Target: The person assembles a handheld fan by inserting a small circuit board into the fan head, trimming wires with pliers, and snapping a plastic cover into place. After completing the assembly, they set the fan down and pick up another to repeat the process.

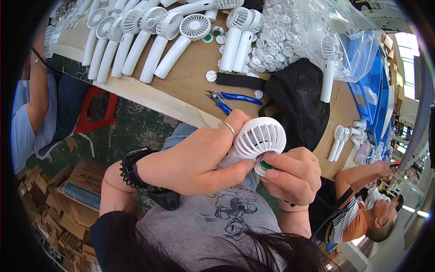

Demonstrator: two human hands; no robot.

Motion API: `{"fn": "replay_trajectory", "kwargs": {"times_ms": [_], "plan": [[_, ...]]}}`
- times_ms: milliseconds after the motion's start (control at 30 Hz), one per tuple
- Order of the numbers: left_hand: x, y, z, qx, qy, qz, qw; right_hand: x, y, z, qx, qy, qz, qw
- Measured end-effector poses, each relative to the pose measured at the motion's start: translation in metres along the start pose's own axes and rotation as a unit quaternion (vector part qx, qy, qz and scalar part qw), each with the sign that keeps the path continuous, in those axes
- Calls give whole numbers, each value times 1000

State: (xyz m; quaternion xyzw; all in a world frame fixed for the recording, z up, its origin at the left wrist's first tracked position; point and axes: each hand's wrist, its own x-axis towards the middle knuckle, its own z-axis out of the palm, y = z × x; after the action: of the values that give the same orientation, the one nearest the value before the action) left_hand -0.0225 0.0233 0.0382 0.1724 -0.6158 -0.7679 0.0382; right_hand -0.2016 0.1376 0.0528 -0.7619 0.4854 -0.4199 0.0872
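Note:
My left hand [190, 156] is closed around a white handheld fan [260, 136], its slatted round head turned up and its body mostly hidden by my fingers. At the lower edge of the fan head, my right hand [297, 174] pinches a small round white cap [262, 168] with a green inner part. A thin dark wire seems to run between cap and fan. Both hands are in front of my grey shirt, near the table edge. Just beyond them lie blue-handled side cutters [240, 97], their jaws apart.
White handheld fans [156, 56] lie in a row on the table [181, 97]. A black mesh bag [301, 99] and a pile of round white caps [276, 41] in clear plastic are farther right. Blue bins [369, 97], a co-worker [349, 199], a red stool [97, 113] and cardboard boxes [79, 186] surround me.

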Motion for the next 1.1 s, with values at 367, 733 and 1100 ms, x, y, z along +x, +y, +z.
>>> {"fn": "replay_trajectory", "kwargs": {"times_ms": [367,733,1100], "plan": [[3,-12,6,16,41,97,994,2,-7,3,-9,55,91,994],[5,-15,5,36,56,115,991,6,-6,3,38,55,144,987],[4,-15,6,32,68,115,990,8,-9,4,-5,54,120,991]]}}
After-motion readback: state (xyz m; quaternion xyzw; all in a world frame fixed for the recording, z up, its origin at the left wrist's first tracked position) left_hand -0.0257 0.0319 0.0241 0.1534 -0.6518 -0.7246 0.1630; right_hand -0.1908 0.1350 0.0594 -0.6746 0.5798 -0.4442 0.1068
